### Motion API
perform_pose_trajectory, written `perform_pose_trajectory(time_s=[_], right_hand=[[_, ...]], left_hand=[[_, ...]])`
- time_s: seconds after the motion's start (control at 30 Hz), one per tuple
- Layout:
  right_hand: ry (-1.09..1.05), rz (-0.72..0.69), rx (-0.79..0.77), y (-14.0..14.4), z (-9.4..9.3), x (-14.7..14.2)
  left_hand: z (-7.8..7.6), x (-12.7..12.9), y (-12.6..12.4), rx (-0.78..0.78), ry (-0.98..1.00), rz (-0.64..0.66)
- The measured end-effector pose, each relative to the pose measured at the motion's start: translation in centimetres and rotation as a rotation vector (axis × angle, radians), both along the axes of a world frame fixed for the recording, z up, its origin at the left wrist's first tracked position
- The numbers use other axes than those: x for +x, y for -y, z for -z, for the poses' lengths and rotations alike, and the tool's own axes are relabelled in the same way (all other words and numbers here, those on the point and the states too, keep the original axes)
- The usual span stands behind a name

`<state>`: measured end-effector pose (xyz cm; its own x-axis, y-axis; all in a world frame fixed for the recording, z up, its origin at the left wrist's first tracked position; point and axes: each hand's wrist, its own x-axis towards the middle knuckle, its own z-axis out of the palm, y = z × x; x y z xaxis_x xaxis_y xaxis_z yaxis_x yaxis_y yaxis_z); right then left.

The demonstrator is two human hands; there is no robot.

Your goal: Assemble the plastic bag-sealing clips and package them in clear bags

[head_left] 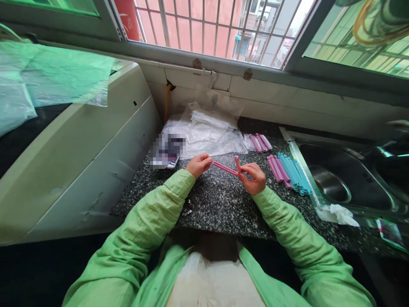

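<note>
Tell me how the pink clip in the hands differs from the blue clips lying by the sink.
The pink clip is held off the counter between the left hand and right hand; the blue clips lie flat on the granite counter. The pink clip is swung open, one arm sticking up, while the blue clips look closed. The pink clip is single; the blue clips sit side by side in a group. Both are long, slim plastic sticks.

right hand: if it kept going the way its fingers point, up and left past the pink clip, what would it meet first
Probably the clear plastic bags at the back of the counter. The right hand holds one end of the pink clip. Depth is unclear.
</note>
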<state>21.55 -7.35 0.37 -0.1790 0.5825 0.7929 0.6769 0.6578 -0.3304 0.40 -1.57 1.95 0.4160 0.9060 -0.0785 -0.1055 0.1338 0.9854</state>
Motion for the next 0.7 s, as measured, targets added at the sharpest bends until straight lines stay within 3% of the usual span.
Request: perform_pose_trajectory(time_s=[0.7], right_hand=[[0.133, 0.000, -0.020, 0.14, -0.01, -0.27]], left_hand=[[0.25, 0.19, 0.30, 0.028, 0.001, 0.018]])
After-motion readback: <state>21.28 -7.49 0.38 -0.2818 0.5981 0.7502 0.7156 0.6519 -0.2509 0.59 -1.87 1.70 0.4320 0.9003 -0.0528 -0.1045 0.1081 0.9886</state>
